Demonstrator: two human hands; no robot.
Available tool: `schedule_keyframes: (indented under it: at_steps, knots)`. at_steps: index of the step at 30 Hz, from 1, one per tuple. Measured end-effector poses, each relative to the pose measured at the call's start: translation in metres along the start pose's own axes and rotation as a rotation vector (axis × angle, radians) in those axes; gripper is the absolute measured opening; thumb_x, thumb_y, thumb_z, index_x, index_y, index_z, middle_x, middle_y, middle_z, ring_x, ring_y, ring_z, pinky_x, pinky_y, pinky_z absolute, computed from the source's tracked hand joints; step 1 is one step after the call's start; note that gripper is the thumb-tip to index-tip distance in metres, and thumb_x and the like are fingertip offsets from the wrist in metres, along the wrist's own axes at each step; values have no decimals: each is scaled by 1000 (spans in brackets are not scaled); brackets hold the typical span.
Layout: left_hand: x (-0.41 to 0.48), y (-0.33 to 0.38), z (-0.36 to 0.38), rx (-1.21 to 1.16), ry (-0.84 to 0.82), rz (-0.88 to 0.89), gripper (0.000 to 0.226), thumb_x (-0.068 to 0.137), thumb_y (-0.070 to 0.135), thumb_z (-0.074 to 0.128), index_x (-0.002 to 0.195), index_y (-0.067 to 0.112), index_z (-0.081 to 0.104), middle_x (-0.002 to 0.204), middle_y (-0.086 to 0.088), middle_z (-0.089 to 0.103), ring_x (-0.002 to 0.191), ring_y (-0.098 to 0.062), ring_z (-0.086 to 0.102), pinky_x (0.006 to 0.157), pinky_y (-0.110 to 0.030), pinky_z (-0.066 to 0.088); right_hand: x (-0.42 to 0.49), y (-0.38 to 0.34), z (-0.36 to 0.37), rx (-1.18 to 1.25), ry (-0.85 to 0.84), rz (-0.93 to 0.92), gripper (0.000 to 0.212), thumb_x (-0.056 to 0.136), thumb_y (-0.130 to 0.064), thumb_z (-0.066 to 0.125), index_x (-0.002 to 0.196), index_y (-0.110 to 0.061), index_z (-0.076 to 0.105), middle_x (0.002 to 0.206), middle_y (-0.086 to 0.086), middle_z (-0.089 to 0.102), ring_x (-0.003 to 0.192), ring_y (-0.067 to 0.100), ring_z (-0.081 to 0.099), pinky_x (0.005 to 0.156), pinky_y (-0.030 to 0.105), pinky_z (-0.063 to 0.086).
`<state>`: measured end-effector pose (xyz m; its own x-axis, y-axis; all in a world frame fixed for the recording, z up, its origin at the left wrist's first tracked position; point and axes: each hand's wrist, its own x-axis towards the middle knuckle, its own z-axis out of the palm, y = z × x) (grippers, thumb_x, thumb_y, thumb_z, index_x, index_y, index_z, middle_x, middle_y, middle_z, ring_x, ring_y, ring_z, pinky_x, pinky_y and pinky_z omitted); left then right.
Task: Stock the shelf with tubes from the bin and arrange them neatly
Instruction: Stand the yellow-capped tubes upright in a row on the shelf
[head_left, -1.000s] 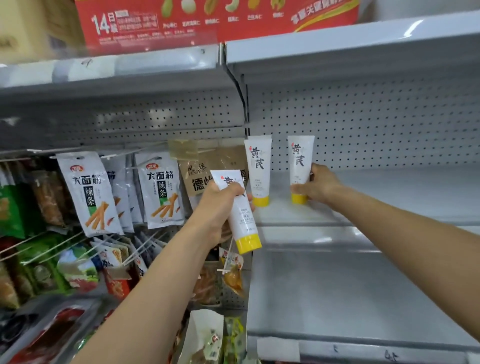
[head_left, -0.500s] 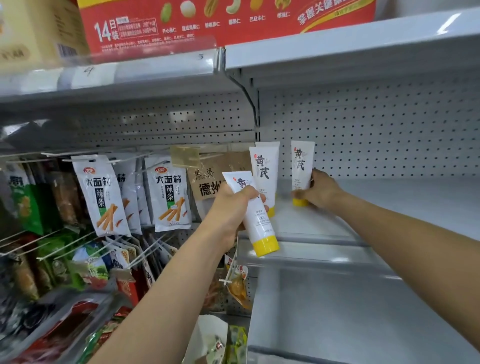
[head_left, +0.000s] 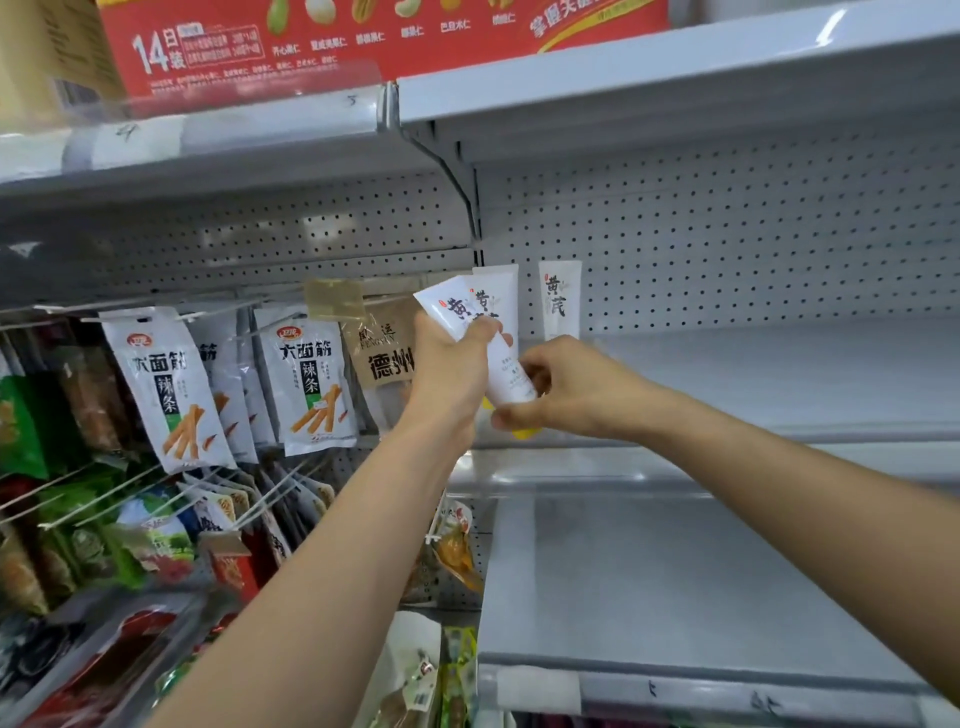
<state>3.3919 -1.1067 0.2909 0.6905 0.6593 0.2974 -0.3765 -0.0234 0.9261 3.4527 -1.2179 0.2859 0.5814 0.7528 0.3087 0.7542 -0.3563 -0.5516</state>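
Gripping a white plastic tube with a yellow cap (head_left: 508, 376) in the curled left hand (head_left: 452, 374), tilted, just before the grey metal shelf (head_left: 753, 374). Pinching its cap end with the right hand (head_left: 576, 395).

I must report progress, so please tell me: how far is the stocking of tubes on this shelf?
Done: a left tube and a right tube stand upright on the shelf. In hand: the left hand and right hand both hold a third tube. Left: standing it in line; the bin is out of view.
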Motion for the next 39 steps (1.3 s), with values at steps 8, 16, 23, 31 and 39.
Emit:
schedule_keyframes:
  at_steps: [8,16,23,31,39]
  knots:
    - [-13,-4,-22,550,-211,181,38,93,31,59,128,23,46,114,8,58,104,-8,58,86,-24,47,15,33,-9,237,267,125,33,69,-22,84,91,-16,60,89,1,69,80,17,68,69,30,55]
    - [-12,-28,-50,999,-225,309,30,91,37,60,119,26,57,115,9,61,113,-12,53,101,-40,44,39,66,3,245,222,308,46,70,-13,83,110,-11,60,106,6,69,99,24,66,93,38,52]
    - [-7,-31,-50,1030,-257,272,32,92,37,58,122,26,56,121,7,59,117,-14,51,102,-41,43,47,67,3,216,177,336,39,78,-15,77,112,-12,57,110,6,65,104,24,62,93,34,49]
    - [-12,-33,-43,1106,-258,258,35,93,37,58,126,25,54,128,6,57,121,-14,49,103,-38,43,36,61,0,82,158,333,42,82,-22,70,118,-7,54,109,4,62,98,23,59,79,30,46]
    - [-67,-34,-48,1123,-71,519,26,92,31,57,117,26,60,112,9,60,102,-10,52,88,-33,47,-34,38,-4,-350,376,-96,32,89,-25,59,119,-16,55,111,1,60,104,23,54,86,37,42]
